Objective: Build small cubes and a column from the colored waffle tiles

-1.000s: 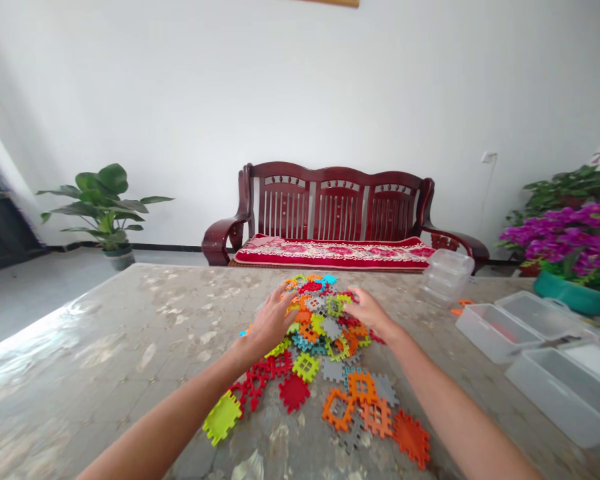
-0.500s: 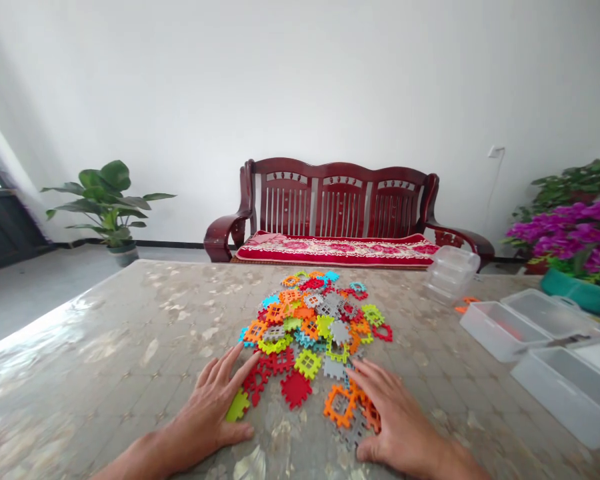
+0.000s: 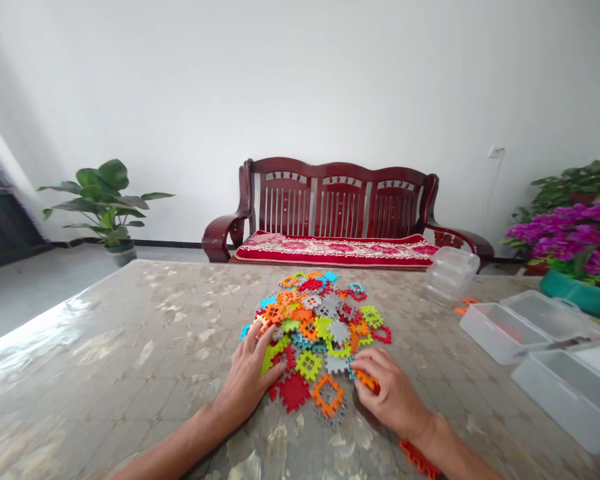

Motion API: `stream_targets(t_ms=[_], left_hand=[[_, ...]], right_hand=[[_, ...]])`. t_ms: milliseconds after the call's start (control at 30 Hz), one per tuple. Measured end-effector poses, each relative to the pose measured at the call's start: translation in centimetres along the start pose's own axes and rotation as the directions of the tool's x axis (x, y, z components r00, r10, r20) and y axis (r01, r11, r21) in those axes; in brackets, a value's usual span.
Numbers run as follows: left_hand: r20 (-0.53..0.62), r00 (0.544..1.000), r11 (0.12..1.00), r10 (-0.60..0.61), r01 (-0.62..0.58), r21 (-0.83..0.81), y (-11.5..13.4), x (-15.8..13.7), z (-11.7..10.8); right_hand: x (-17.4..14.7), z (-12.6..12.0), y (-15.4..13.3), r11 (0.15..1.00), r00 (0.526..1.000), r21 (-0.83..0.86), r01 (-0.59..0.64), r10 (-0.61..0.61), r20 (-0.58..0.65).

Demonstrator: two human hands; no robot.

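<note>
- Patterned table bears a central heap of toothed pieces.
- Left hand lies loosely spread, ungripping, at the heap's left edge.
- Right hand grasps an orange piece.
- Gathering seems in hand; drawing pieces inward calls for low palms.

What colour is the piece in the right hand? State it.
Orange; the piece in the right hand shows best in the head view.

the notched pieces i touch look like smooth, matt plastic. the tabletop beneath them looks glossy. right of the pieces, i see boxes of clear, smooth plastic; beyond the pieces, a bench of glossy, polished wood bears a woven-looking cloth.
</note>
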State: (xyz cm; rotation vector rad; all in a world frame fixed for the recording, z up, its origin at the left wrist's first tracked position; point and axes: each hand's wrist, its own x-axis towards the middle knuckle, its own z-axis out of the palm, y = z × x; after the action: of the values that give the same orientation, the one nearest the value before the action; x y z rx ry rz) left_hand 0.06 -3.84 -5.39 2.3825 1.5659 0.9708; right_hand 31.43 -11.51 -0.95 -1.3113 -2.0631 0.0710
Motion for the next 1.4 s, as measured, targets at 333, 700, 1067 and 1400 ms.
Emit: stream_targets(t_ms=[333,700,1067,1400], left_hand=[[-0.123,0.97,0.978,-0.21,0.21,-0.014,1.2,8.5,-0.6],[0.069,0.926,0.927,-0.372,0.366,0.078,-3.4,7.9,-1.1],[0.112,0.969,0.972,-0.218,0.206,0.108,-3.1,7.9,-0.3],[0.092,0.972,0.972,-0.216,0.205,0.115,-3.0,7.9,-0.4]], right_hand=[[10.0,0.3,0.5,0.977,0.98,0.188,-0.098,0.127,-0.15],[1.0,-5.0,3.3,0.944,0.902,0.102,-0.313,0.262,0.342],[-1.7,-3.2,1.7,0.944,0.884,-0.136,-0.301,0.329,0.331],[7.4,-3.2,1.6,0.936,0.948,0.16,-0.312,0.319,-0.016]])
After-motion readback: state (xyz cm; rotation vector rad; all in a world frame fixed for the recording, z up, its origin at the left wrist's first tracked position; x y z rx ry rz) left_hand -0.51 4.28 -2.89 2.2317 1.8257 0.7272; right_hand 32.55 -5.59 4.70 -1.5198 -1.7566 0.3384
